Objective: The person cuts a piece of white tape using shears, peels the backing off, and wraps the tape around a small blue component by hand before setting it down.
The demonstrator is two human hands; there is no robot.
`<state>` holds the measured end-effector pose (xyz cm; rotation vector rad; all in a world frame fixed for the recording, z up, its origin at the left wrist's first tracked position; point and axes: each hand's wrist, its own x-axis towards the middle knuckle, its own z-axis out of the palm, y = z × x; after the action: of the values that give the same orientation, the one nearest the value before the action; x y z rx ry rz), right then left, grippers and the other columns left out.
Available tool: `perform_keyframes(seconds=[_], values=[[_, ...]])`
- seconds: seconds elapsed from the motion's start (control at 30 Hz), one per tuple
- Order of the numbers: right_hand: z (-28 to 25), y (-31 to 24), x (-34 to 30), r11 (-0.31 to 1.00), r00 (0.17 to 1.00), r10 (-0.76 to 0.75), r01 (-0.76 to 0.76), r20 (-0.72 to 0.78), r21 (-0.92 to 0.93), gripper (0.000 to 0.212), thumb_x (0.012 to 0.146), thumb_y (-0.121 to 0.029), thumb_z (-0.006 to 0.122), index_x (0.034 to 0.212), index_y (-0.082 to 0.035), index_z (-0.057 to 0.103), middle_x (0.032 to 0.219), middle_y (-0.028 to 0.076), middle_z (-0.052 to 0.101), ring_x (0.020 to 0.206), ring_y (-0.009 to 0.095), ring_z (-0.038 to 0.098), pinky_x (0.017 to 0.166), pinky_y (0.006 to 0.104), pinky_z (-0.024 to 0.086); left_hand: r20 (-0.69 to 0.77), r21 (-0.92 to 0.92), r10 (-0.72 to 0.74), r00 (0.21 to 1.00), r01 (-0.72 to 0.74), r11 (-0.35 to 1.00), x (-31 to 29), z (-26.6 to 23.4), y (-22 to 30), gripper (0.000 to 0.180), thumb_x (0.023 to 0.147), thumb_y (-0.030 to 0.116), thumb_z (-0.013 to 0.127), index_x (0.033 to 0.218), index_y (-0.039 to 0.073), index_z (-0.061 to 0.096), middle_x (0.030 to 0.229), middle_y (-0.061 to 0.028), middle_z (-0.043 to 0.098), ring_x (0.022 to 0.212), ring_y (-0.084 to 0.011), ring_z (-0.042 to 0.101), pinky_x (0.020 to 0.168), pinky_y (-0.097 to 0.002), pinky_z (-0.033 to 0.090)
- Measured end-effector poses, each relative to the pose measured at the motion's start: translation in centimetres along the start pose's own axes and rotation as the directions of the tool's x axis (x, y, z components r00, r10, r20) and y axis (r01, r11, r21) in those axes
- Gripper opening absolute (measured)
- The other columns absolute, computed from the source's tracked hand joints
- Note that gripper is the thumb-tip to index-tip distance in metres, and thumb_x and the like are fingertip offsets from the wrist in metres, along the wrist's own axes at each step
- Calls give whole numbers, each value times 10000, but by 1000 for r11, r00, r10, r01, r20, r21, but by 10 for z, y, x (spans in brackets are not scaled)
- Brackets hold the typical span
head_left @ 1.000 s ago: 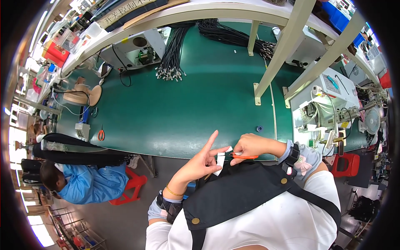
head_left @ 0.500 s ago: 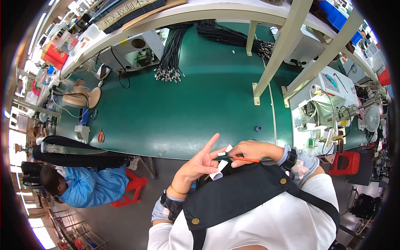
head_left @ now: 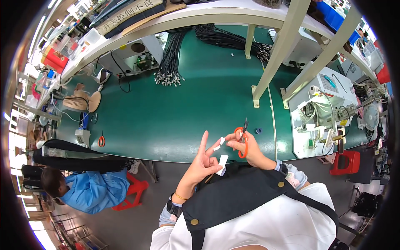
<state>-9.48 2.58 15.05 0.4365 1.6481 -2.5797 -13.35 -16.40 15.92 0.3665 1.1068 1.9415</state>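
My left hand (head_left: 200,167) is closed, pinching a curled white strip (head_left: 223,161) that looks like paper or label stock between thumb and fingers, its index finger stretched out. A small white piece (head_left: 217,148) sits at its fingertips. My right hand (head_left: 252,151) has orange-handled scissors (head_left: 243,143) hooked on its fingers, the dark blades pointing up and away from me. Its fingertips reach toward my left hand, at another small white piece (head_left: 222,141). Whether they grip that piece I cannot tell. Both hands are above the near edge of the green table (head_left: 175,121).
Beyond my right hand lies a small dark purple roll (head_left: 259,131). Bundles of black cables (head_left: 170,54) lie at the back. Another orange-handled pair of scissors (head_left: 101,141) and a beige fan (head_left: 79,100) are at left; a machine (head_left: 321,112) stands right. A person in blue (head_left: 93,187) sits left.
My right hand has swung up and away from my apron, turning the scissors from lying sideways beside the white strip to blades up. The left hand keeps the strip.
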Motion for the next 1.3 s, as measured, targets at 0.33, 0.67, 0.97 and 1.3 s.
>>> perform_keyframes(seconds=[0.33,0.67,0.97,1.3], values=[[6,17,16,974,978,-206,201,-40,-105,314,735,0,672,728,-100,374,799,60,570,760,114,538,696,259,434,-28,22,-24,999,25,999,4,-2,-5,1039,731,-137,572,1391,257,-126,1427,-160,200,623,-52,447,579,-178,417],[-8,-5,56,916,950,252,-295,182,272,274,765,-95,652,694,-135,390,721,6,510,671,87,487,549,230,374,-379,42,183,907,-181,983,29,-51,-11,839,769,-77,560,1405,130,55,1367,-189,290,830,-150,553,694,-263,473],[-85,7,65,941,956,239,-184,170,-284,267,750,-125,675,671,-140,421,629,-19,473,581,88,475,499,236,352,-422,-3,167,891,-186,983,25,-67,-16,754,782,-53,553,1390,113,138,1306,-191,369,962,-201,542,763,-330,490],[-5,-29,54,910,952,234,-286,195,301,256,743,-136,689,666,-134,445,644,-27,475,591,77,473,512,230,358,-395,47,278,876,-283,958,37,-41,5,747,780,-40,580,1381,92,156,1262,-180,393,821,-124,547,733,-272,485]])
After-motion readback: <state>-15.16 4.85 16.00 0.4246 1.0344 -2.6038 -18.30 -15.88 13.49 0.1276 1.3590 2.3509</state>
